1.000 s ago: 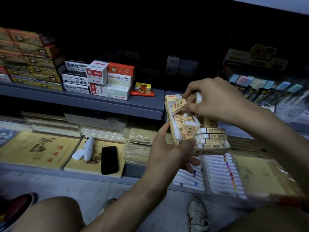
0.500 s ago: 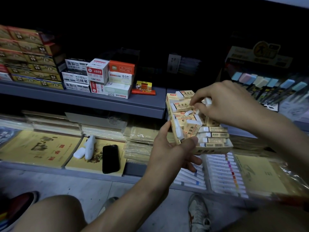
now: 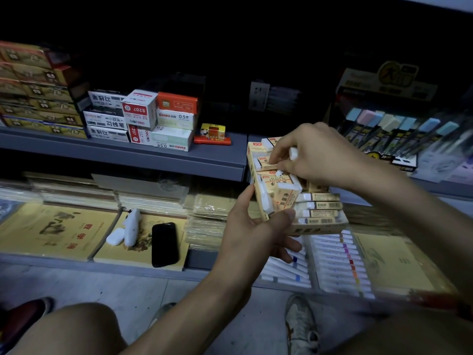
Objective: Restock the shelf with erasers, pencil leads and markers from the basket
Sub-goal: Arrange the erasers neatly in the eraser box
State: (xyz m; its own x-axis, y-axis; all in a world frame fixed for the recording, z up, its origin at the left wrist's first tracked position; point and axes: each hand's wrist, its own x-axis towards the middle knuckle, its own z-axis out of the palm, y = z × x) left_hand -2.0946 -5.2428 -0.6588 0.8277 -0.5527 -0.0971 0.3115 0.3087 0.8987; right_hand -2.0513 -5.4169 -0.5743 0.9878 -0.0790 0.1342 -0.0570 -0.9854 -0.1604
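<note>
Just before the grey shelf [image 3: 179,157], left hand [image 3: 256,226] grips the tilted eraser box [image 3: 320,228] from below; right hand [image 3: 314,155], lower than a second ago, pinches one eraser [image 3: 293,152] down among the upper rows, so the box is probably nearly packed but not yet shelved.

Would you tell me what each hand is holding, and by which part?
The left hand grips the eraser box by its near left corner; the right hand curls round an eraser, only its white end showing.

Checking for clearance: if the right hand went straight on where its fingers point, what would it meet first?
Likely the erasers in the eraser box held by the left hand; the right hand looks almost on them, but depth is unclear.
</note>
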